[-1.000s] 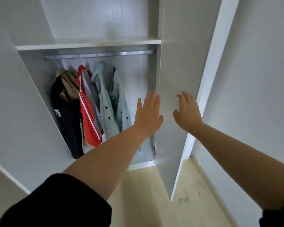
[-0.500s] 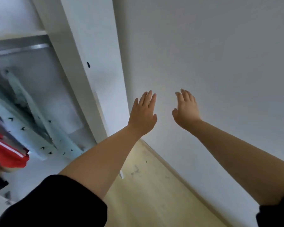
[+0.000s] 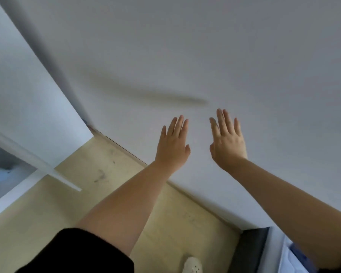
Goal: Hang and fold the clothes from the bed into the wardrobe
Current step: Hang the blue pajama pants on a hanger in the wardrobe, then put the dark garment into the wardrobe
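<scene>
Both arms are stretched out in front of a plain white wall. My left hand has straight fingers and holds nothing. My right hand is also flat and holds nothing. The white wardrobe door stands open at the left, and a sliver of the wardrobe interior shows at the far left edge. The bed's dark frame and a strip of pale bedding appear at the bottom right. No clothes are visible in this view.
A white wall fills most of the view, with a smeared dark mark on it. Pale wood floor runs between wardrobe and bed. A light shoe shows at the bottom edge.
The view has swung right, away from the wardrobe's hanging clothes toward the wall and the bed corner. Both hands stay raised and flat, holding nothing.
</scene>
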The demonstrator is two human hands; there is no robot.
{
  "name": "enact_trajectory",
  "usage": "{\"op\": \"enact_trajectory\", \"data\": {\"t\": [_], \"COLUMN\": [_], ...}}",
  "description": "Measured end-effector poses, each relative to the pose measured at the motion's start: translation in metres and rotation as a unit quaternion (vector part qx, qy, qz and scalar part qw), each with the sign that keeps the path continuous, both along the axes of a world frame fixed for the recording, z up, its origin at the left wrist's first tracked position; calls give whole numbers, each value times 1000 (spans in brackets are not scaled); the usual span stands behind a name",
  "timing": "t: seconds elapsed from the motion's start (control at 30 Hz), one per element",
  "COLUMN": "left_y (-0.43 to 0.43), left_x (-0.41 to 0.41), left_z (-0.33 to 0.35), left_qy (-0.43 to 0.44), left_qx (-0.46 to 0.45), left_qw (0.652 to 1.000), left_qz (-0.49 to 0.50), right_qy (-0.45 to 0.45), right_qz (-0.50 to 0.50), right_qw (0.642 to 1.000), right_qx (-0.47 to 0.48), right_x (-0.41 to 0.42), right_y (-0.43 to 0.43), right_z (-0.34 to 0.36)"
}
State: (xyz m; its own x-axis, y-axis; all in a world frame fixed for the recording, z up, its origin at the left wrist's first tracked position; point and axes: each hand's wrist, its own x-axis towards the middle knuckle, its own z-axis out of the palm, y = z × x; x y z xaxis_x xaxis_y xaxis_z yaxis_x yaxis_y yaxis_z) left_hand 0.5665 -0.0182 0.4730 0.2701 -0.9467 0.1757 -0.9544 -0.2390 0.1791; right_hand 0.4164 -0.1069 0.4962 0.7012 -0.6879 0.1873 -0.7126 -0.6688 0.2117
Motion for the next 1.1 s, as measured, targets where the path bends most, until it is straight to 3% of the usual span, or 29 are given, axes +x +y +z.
{"op": "enact_trajectory", "data": {"t": [0.23,0.77,0.93,1.1], "left_y": [-40,-70,-64,-52], "left_x": [-43,-139,-176,-239], "left_z": [-119,-377,-427,-418], "left_qy": [5,48,50,42], "left_qx": [9,-127,-75,-29], "left_qw": [997,980,984,987], "left_qz": [-74,-146,-156,-152], "right_qy": [55,-35,-36,-28], "right_qz": [-26,-35,-44,-70], "right_qw": [997,991,991,993], "right_qx": [-45,-123,-121,-87], "right_x": [-53,-148,-189,-261], "right_y": [-16,-7,-7,0], "right_z": [-118,-382,-420,-414]}}
